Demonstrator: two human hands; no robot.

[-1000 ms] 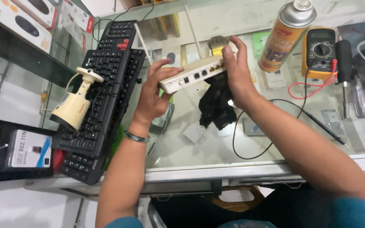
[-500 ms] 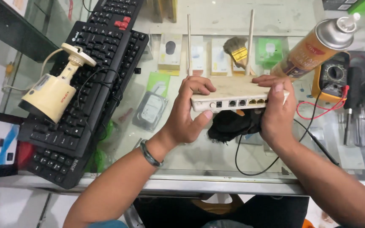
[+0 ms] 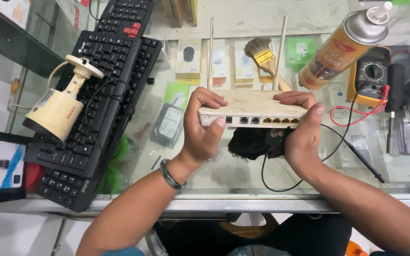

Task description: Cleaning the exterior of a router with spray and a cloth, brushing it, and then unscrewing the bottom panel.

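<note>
Two keyboards point(image 3: 98, 109), one router point(image 3: 252, 108) (with two antennas), one spray can point(image 3: 340, 47), one brush point(image 3: 264, 57), one multimeter point(image 3: 370, 76).

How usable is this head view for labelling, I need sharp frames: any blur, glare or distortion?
Head view: the router and both hands, left hand and right hand, are sharp, with no motion blur; the glass counter shows soft pale reflections but no harsh glare; lighting is even, shadows faint; wide-angle stretch leans the spray can and the keyboard near the edges.

Between your fingers point(image 3: 214, 124) – dirty-white router point(image 3: 252, 108); under them, black cloth point(image 3: 255, 142); beyond them – orange spray can point(image 3: 340, 52), black keyboard point(image 3: 98, 109).
</note>
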